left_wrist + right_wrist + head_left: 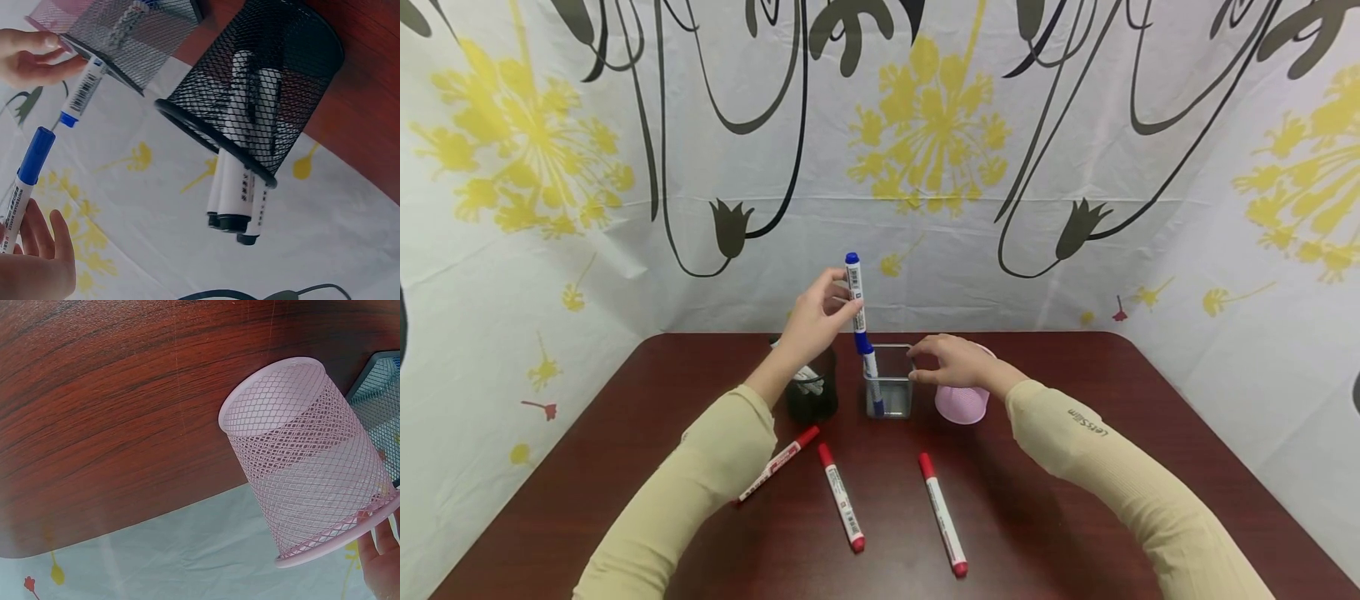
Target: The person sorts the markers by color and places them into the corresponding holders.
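My left hand (822, 315) pinches a blue whiteboard marker (854, 287) upright above the square grey mesh pen holder (898, 402). Its blue cap points down, right by the top of another blue marker (872, 375) that leans inside that holder. In the left wrist view the held marker (22, 200) shows at lower left, blue cap toward the holder. With thumb and fingers, my right hand (955, 362) grips the holder's right rim. Beside that hand is a round pink mesh cup (306, 469), partly covered by the wrist in the head view.
Left of the holder, a black mesh cup (300, 75) contains several black-capped white markers (234, 187). Three red markers lie on the table nearer me: one at left (778, 463), one in the middle (841, 497), one at right (943, 514). A patterned cloth (880, 167) hangs behind.
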Demonstrator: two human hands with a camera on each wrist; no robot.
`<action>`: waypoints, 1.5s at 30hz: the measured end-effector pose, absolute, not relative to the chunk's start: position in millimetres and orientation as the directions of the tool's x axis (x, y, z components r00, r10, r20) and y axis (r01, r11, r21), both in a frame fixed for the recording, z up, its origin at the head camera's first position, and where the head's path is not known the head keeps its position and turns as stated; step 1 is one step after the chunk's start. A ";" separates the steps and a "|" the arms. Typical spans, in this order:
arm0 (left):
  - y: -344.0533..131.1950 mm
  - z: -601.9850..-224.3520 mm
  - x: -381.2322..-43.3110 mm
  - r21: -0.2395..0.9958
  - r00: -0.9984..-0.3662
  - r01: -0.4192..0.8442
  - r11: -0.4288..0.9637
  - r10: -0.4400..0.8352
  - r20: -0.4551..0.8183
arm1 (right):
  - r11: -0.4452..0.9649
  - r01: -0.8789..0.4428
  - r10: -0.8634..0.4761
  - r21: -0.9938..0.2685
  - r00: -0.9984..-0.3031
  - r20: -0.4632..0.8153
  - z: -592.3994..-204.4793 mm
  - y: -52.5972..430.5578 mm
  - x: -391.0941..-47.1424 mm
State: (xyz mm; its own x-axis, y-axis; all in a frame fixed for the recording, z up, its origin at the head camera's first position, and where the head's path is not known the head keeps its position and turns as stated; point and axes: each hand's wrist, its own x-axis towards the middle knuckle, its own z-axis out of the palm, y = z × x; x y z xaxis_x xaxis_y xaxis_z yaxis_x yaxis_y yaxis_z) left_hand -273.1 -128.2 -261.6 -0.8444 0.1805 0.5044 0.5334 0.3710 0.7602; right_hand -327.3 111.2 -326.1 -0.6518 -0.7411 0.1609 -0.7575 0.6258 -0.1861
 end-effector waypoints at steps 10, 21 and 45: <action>-129.6 -268.4 -299.7 0.761 -0.869 0.481 0.436 0.124 0.478 | 0.618 -0.764 -0.744 -0.187 -0.645 0.174 -327.2 111.6 -328.8; -118.5 -281.6 -313.1 0.785 -0.899 0.428 0.448 0.123 0.420 | 0.615 -0.765 -0.749 -0.189 -0.643 0.163 -326.1 109.2 -329.3; -108.0 -324.4 -316.7 0.758 -0.924 0.380 0.531 0.172 0.343 | 0.629 -0.755 -0.737 -0.188 -0.655 0.164 -330.0 111.4 -330.7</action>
State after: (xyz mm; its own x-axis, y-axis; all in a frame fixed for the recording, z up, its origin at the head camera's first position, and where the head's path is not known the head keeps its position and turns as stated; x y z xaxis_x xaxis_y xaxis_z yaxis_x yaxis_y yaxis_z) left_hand -316.7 -108.0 -324.4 -0.9237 0.1718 0.3426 0.3797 0.5305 0.7578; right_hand -330.7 111.4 -330.0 -0.6553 -0.7373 0.1642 -0.7546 0.6286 -0.1885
